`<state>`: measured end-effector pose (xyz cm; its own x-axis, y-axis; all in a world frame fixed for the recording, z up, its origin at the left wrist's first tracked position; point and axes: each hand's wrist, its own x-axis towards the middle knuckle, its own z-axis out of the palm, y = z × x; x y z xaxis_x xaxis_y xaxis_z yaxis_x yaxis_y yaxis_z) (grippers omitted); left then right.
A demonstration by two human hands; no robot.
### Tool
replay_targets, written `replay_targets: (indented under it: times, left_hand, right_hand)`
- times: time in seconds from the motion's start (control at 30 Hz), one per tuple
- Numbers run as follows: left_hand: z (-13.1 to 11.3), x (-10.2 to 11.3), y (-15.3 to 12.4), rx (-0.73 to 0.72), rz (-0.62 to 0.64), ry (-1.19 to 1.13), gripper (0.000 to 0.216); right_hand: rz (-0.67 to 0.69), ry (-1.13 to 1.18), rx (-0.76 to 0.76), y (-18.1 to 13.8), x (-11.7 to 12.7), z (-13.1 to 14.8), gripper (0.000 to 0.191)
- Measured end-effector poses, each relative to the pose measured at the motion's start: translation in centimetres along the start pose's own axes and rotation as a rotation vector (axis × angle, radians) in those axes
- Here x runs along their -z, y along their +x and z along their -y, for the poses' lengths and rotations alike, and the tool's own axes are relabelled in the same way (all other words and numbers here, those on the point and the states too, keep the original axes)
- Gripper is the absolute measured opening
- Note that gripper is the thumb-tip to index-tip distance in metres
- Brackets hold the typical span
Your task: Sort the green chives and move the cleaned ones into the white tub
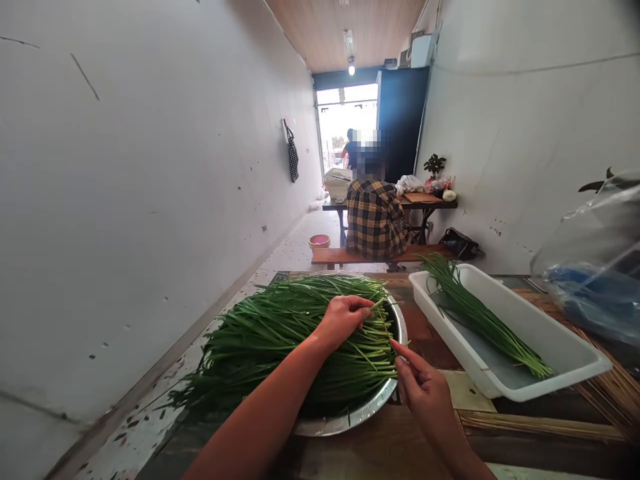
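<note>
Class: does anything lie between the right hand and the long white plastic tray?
Nothing obstructs: only a flat pale sheet on the wooden tabletop lies between the right hand and the long white plastic tray.

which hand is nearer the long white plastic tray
Right. The right hand sits just left of the tray; the left hand rests farther left on green chives in the round metal bowl.

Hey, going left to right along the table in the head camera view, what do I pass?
First the chives heaped in the metal bowl → right hand pinching a stalk → white tray holding a smaller chive bundle → plastic bag.
</note>
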<state>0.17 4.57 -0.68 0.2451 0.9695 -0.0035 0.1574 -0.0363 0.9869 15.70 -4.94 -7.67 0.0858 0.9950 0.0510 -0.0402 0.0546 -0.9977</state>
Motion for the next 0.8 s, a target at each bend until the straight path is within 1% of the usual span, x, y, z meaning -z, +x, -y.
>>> replay_targets:
  times: [0.17,0.4,0.67,0.8]
  left_hand:
    - [0.1,0.0,0.2,-0.023,-0.008,-0.02,0.026]
    - [-0.3,0.0,0.0,-0.001,-0.01,-0.011,0.027]
    - [0.2,0.0,0.3,-0.005,-0.011,-0.003,0.028]
    - [0.2,0.0,0.4,0.01,-0.01,-0.007,0.028]
  right_hand:
    - [-0.013,-0.018,-0.008,0.2,0.1,0.0,0.057]
    - [-0.033,-0.04,-0.043,0.2,0.1,0.2,0.06]
    - [-0.052,-0.058,-0.042,0.1,-0.1,1.0,0.066]
    - [-0.051,-0.055,-0.055,0.0,0.0,0.9,0.067]
